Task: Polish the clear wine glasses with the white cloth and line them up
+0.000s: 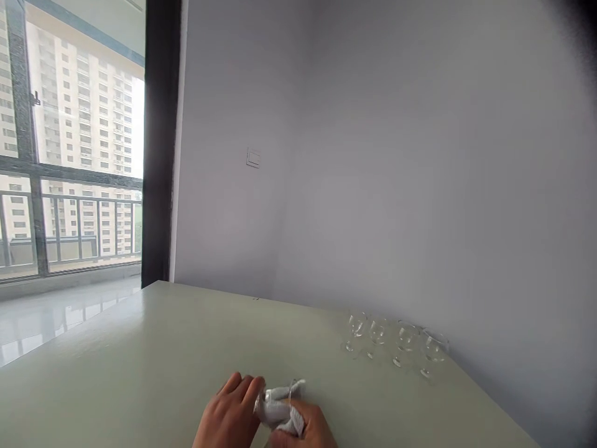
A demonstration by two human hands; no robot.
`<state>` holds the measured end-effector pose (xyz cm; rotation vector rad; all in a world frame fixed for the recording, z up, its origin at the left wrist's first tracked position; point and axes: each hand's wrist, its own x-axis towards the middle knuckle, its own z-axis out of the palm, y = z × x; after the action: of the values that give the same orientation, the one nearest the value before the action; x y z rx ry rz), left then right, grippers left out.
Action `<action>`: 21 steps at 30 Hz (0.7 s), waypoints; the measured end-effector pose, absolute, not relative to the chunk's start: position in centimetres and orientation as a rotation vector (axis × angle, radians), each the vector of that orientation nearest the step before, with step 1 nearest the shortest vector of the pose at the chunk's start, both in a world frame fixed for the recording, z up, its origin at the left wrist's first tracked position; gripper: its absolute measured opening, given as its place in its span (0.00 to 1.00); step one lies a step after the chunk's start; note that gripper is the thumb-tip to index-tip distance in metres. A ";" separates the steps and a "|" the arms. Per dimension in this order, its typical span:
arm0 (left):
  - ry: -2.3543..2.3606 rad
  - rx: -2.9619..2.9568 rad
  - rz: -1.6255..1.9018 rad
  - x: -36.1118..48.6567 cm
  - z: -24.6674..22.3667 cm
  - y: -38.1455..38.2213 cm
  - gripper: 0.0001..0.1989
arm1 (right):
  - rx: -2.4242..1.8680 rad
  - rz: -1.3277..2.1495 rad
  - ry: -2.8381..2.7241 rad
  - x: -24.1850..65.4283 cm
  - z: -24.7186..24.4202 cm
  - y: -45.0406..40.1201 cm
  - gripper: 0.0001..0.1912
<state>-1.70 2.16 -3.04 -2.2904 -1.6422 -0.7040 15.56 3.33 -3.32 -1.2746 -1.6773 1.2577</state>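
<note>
At the bottom of the head view, both hands work close together just above the table. My left hand (pixel 230 412) is closed, its fingers curled round one end of a clear stemmed glass (pixel 258 406), most of which is hidden. A white cloth (pixel 276 412) shows in and about the glass, with a loose fold sticking out to the upper right. My right hand (pixel 310 428) is closed on the cloth at the glass's right side. Some blur there hides where glass ends and cloth begins.
Several clear stemmed glasses (pixel 405 342) stand upright in a row at the table's right rear, close to the grey wall (pixel 396 186). The pale table (pixel 153 367) reaches the wall behind. At the left, a dark-framed window (pixel 69 172) faces a tall building.
</note>
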 end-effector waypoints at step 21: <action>-1.645 -2.643 -0.973 -2.4 -0.7 2.2 0.16 | -1.111 1.599 -1.385 18.7 2.2 2.6 0.18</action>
<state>-2.37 2.18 -0.69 -2.6431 -1.6451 -0.9732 18.72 2.64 2.23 -1.1114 -1.3845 1.5992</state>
